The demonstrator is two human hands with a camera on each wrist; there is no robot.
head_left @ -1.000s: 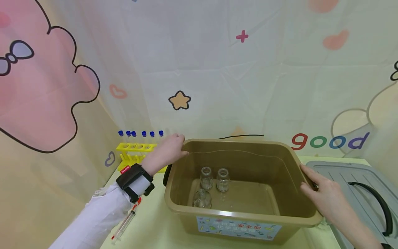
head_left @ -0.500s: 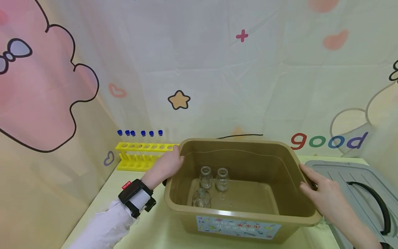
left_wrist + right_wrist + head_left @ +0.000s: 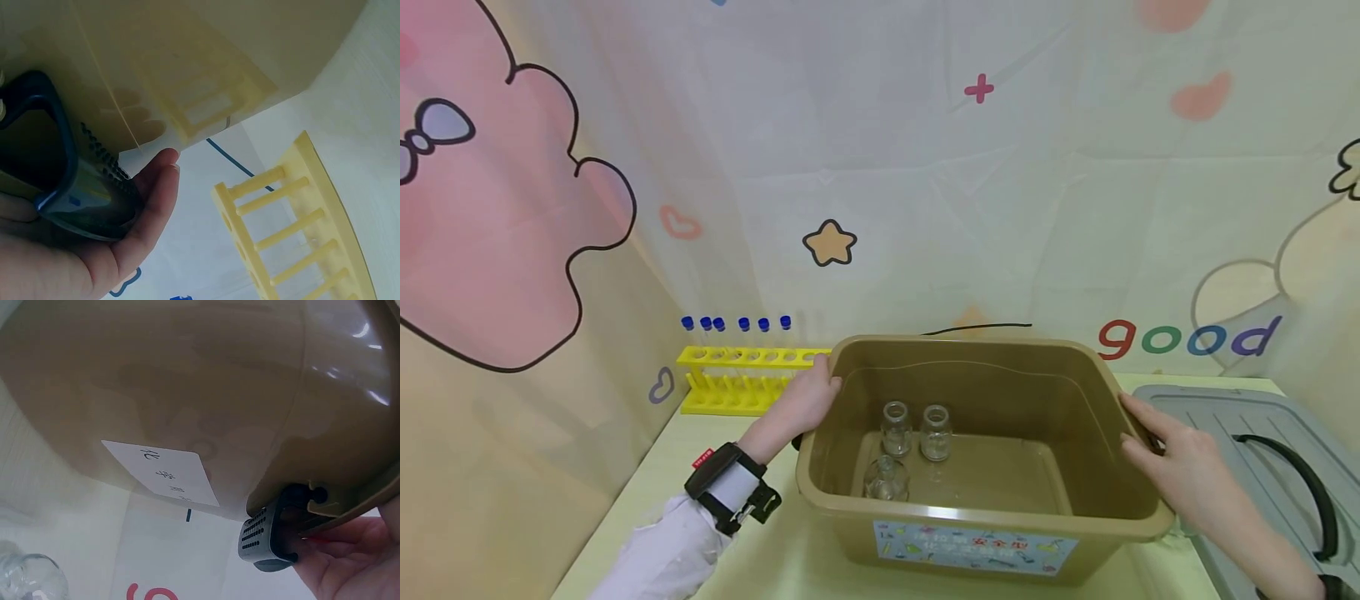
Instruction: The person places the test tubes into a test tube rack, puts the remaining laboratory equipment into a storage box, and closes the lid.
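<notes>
A brown plastic storage bin (image 3: 970, 375) with a printed label (image 3: 973, 547) stands on the table. Inside it, towards the left, are two small upright glass jars, (image 3: 896, 431) one beside the other, and a rounder glass bottle (image 3: 886, 482). My left hand (image 3: 793, 408) holds the bin's left side; in the left wrist view its fingers (image 3: 156, 200) curve round a dark clip handle (image 3: 94, 200). On the opposite side my right hand (image 3: 1187, 467) grips the rim, thumb over the edge. Beside it another dark clip handle (image 3: 259, 537) shows in the right wrist view.
A yellow test tube rack (image 3: 730, 407) with several blue-capped tubes (image 3: 744, 323) stands at the back left, close to my left hand. A grey lid (image 3: 1210, 408) with a black handle (image 3: 1311, 475) lies on the right. Glassware (image 3: 34, 578) shows outside the bin in the right wrist view.
My left hand has come down from above the bin's left rim onto its left side and taken hold there. The right hand keeps its grip; the bin has barely moved.
</notes>
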